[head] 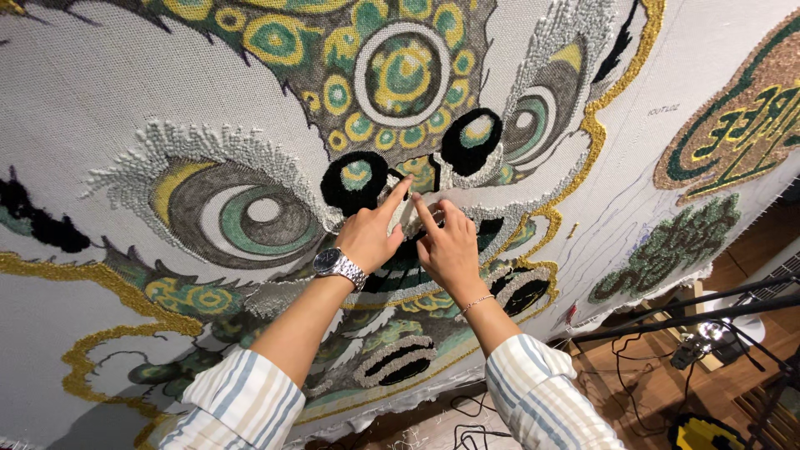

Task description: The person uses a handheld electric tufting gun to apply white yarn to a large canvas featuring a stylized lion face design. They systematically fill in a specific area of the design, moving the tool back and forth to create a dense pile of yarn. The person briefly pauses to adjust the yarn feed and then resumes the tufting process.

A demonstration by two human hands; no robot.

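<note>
So I'm looking down the headcam at a big tufted rug (100, 92) stretched on its backing cloth, filling nearly the whole frame. It's a lion-dance kind of face in green, gold, black and white yarn. There's a big eye (242, 215) at centre left and two black pom-pom nostrils, one at (354, 179) and the other at (472, 137), up at centre.

Both hands are on the middle of the face, just under those nostrils. My left hand (367, 233) has the index finger stretched out and pressing on the pile, other fingers loosely curled, holding nothing. A metal watch (339, 266) sits on that wrist. My right hand (450, 246) is right beside it, almost touching, fingers bent and tips working into the yarn. Can't tell if it's pinching a strand or just pressing, too small to see. It has a thin bracelet (477, 303) on its wrist.

Handling-wise, my guess is the pile is soft and springy and the cloth has some give, so light fingertip pressure is the way. Loose loops could pull out if tugged, so I'd pinch low at the base of a tuft, not the tips.

Lower right of the frame has a dark stand (708, 308) and cables on a wooden floor (650, 392).
</note>
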